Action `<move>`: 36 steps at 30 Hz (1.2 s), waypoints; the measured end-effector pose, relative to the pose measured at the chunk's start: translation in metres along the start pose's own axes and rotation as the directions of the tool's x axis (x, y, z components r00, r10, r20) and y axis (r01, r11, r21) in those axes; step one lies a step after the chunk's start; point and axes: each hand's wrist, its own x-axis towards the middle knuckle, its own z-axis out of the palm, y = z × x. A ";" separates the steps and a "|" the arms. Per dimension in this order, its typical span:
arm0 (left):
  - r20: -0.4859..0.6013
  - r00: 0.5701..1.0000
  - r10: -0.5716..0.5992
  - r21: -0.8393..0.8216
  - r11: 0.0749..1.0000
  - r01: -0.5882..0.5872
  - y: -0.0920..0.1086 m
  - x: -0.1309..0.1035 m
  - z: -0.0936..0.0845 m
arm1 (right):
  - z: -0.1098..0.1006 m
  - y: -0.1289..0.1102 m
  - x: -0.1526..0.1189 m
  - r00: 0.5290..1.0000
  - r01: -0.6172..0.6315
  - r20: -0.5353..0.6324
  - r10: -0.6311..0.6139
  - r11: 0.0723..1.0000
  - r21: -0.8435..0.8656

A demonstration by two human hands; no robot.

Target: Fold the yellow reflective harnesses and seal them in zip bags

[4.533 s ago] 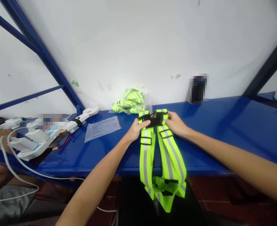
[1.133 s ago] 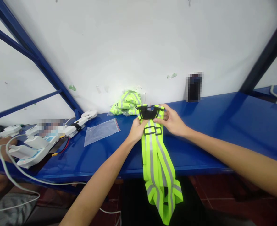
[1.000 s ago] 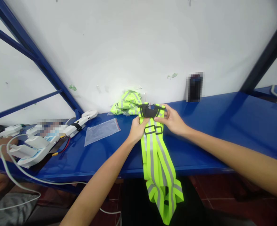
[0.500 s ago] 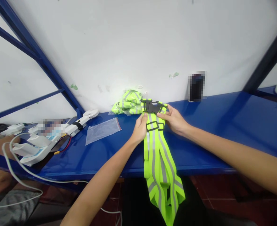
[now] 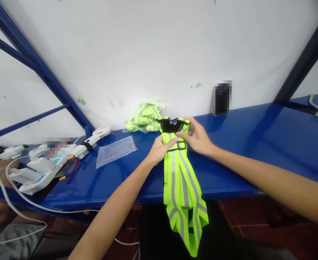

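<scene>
Between my hands hangs a bundle of neon-yellow reflective vest straps with grey stripes, its looped lower end drooping past the table's front edge. At its top sits a black plastic buckle, with a black strap slider just below. My left hand pinches the left side, its thumb lying across the straps near the slider. From the right, my right hand grips the top beside the buckle, thumb in front and fingers partly hidden behind.
Bagged neon-yellow straps lie against the wall. A clear zip bag rests on the blue table. To the left are a white handheld fan, white devices and cables. A phone-like dark object leans on the wall. Another person's arm is far left.
My left thumb has moved from the strap edge across the front, near the slider. The buckle end has tipped and sits slightly lower and further left; the view has shifted slightly.
</scene>
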 end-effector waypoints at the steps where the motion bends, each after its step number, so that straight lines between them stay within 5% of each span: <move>1: 0.002 1.000 0.014 0.010 1.000 -0.014 0.000 -0.001 0.001 | 0.000 0.001 -0.001 1.000 0.009 -0.004 -0.009 1.000 -0.027; 8: -0.015 1.000 -0.008 0.019 1.000 0.009 0.000 0.000 0.004 | -0.003 0.000 -0.003 0.996 0.070 -0.042 -0.081 0.970 -0.232; 30: -0.056 0.994 -0.092 -0.266 0.961 0.074 -0.001 -0.001 0.008 | -0.006 0.000 -0.002 0.992 0.060 0.118 -0.053 0.997 -0.057; 36: -0.071 0.991 -0.117 -0.391 0.917 0.081 0.003 -0.004 0.007 | -0.020 0.001 0.000 0.960 0.169 0.253 -0.119 0.968 -0.184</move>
